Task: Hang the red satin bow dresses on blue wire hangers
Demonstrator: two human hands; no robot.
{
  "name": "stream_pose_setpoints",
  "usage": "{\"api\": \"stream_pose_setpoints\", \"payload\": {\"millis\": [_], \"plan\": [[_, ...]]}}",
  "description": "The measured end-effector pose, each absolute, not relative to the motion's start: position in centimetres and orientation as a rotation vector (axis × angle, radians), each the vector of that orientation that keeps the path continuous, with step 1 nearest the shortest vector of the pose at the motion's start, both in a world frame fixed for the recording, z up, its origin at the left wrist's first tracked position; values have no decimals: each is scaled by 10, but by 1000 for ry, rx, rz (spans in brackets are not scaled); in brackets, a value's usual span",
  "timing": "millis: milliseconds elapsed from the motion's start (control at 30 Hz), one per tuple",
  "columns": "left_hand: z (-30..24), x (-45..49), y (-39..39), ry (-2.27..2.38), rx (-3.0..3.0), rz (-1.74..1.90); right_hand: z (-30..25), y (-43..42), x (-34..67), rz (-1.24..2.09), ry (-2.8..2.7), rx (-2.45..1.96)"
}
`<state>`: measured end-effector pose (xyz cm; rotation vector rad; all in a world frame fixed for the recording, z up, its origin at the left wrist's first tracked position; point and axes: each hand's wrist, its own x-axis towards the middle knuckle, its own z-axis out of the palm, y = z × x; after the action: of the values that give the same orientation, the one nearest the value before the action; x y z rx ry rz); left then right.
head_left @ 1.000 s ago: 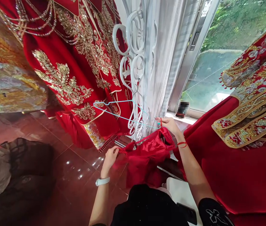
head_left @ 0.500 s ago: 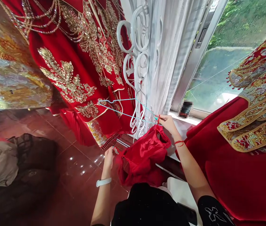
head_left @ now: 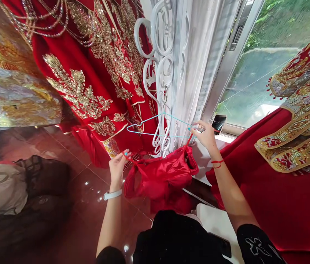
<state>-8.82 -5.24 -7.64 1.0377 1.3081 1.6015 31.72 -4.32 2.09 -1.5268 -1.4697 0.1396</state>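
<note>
The glossy red satin garment (head_left: 162,176) hangs below the thin pale-blue wire hanger (head_left: 152,117) whose end the right hand (head_left: 205,136) pinches, as the left hand (head_left: 118,167), pinching a narrow red strap (head_left: 130,160), has risen, seemingly nearer the hanger's opposite end.

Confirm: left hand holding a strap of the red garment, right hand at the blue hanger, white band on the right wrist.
Not quite: the head view shows the white band on the left wrist. The left hand holds a strap of the garment, and the right hand is at the hanger.
</note>
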Motion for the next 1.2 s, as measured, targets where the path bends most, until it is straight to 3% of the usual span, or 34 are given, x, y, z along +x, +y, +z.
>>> {"api": "stream_pose_setpoints", "payload": {"millis": [267,600,800,900,1067,1133,1200], "plan": [[-29,-93,-1,1327,1285,1634,14,-35,321,-112,-1396,-1541],[23,-53,-1,1232,1940,1137,18,-26,330,-1,-1443,-1516],[24,-35,-6,1470,2199,937,-3,-42,267,-182,-1215,-1503],[17,-32,-11,1442,2263,942,-16,-40,214,91,-1581,-1300],[-10,-32,-47,1491,2279,1448,-21,-10,150,576,-1972,-1129],[-28,-35,-71,1418,2374,1258,-23,0,142,659,-1949,-1155],[-45,-41,-92,1206,2473,839,-26,4,141,671,-1907,-1175]]}}
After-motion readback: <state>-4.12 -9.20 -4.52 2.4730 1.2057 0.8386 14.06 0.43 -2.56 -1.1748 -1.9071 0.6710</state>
